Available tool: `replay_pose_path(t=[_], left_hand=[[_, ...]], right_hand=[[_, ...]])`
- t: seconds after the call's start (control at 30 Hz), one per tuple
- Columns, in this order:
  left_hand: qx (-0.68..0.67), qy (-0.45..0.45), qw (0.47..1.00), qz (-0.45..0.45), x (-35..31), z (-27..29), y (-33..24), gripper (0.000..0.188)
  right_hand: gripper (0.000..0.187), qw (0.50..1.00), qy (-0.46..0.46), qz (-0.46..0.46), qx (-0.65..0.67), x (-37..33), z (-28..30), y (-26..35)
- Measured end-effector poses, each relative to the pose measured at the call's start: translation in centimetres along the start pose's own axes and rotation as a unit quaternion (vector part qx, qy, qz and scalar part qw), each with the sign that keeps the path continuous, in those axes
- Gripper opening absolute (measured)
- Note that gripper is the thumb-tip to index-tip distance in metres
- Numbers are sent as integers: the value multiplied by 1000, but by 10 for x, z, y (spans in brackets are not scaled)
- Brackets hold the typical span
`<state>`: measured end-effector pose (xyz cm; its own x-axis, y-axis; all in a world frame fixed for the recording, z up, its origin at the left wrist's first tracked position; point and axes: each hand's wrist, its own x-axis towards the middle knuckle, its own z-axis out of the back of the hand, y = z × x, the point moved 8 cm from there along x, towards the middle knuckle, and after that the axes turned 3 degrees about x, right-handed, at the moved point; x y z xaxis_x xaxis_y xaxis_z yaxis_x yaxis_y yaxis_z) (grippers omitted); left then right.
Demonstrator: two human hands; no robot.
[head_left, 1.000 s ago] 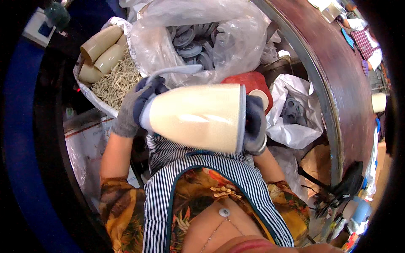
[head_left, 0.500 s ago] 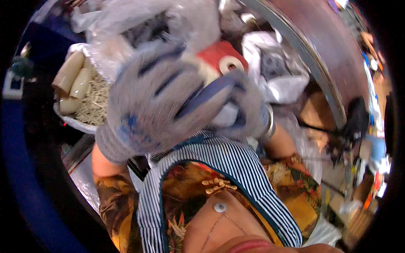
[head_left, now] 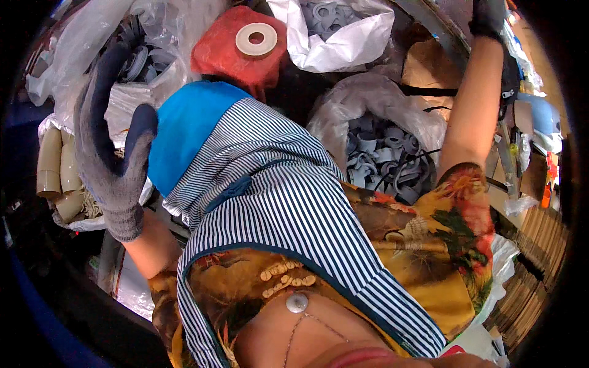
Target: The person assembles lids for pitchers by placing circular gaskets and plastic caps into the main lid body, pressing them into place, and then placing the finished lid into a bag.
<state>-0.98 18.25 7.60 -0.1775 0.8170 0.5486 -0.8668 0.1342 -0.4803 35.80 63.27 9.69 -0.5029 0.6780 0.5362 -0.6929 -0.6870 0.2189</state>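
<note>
Hovering left of the rounded red bundle (head_left: 215, 52): grey-navy gloved left hand (head_left: 105, 161), fingers apart, near clear-plastic bag (head_left: 181, 27) of jumbled grey rings (head_left: 147, 62). Dark-gloved right hand (head_left: 488, 18) well right; grip: can't tell.

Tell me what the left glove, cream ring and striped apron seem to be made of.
Left glove: matte knit yarn, by its textured grey cuff, with a dark-blue coating, perhaps rubber, on the palm side.
Cream ring: smooth, possibly plastic, given its even surface; uncertain.
Striped apron: matte woven cloth, perhaps cotton, judging by its soft gathers.
</note>
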Motion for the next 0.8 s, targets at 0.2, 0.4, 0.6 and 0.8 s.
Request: replay_pose_path(t=[0.2, 0.4, 0.6, 0.8], left_hand=[[26, -12, 977, 213, -88, 18, 51, 45], [87, 2, 942, 325, -149, 33, 89, 41], [212, 67, 896, 383, -206, 48, 109, 37], [99, -9, 954, 282, -152, 20, 92, 41]], right_hand=[[40, 968, 218, -106, -62, -220, -198, -35], [36, 823, 494, -244, -138, -518, -300, -40], [35, 804, 497, -286, -160, -606, -292, -66], [52, 633, 762, -128, -52, -422, -236, 16]])
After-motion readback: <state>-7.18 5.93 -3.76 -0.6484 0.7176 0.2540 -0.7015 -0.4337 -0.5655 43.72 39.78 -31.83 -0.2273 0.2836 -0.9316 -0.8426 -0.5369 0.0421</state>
